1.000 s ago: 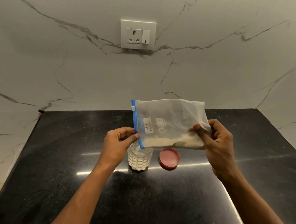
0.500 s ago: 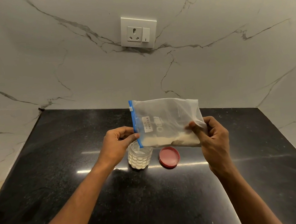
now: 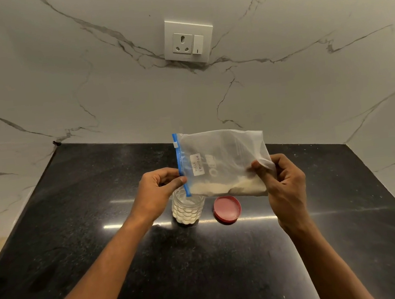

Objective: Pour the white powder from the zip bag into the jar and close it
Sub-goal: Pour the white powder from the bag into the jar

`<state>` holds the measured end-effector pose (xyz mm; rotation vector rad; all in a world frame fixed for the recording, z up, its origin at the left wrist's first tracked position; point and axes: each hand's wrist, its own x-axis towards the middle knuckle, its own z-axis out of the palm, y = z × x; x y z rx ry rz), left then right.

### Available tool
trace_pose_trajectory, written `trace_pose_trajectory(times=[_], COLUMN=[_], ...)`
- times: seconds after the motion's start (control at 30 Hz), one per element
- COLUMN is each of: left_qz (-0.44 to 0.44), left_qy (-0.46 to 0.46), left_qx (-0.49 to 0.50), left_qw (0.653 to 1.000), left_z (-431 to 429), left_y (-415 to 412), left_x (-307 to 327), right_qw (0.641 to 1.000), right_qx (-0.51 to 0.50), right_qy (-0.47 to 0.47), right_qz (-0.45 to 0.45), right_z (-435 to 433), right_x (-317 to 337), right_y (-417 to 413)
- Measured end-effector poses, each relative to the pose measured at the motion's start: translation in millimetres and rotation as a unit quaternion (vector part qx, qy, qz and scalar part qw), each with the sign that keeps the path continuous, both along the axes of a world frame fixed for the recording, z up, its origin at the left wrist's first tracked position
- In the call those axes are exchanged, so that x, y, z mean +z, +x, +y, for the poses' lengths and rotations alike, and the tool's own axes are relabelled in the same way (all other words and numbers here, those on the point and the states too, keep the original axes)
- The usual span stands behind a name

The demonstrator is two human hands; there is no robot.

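1. Nearest, a black speckled counter (image 3: 107, 274) runs back to a veined marble wall (image 3: 308, 84) with a socket (image 3: 188, 40)
2. Left hand (image 3: 158, 194) pinches the zip bag (image 3: 223, 163) at its blue zipper edge; right hand (image 3: 284, 185) grips its far corner
3. Jar (image 3: 188, 208) stands open just below the bag, red lid (image 3: 227, 209) beside it on the right

Counter (image 3: 104, 249): bare black stone to the left, right and front of the items. Obstacles: jar (image 3: 188, 208) and red lid (image 3: 227, 209), side by side near centre, narrow gap between. Bag (image 3: 223, 163), held in both hands, hangs directly over the jar mouth. Rear closed by wall (image 3: 109, 98).
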<state>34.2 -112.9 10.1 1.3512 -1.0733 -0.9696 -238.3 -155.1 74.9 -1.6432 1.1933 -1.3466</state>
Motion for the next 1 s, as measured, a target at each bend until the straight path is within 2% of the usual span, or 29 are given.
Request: trace_pose_trajectory(times=[1.0], left_qz=[0.026], left_qy=[-0.011], left_qx=[-0.002], left_qw=[1.000], left_z=[-1.8], left_y=[-0.3], left_x=[-0.4], right_qw=[0.999], right_qx=[0.028], right_qy=[0.021], right_qz=[-0.012], right_z=[-4.0], right_x=[10.5], right_y=[-0.3])
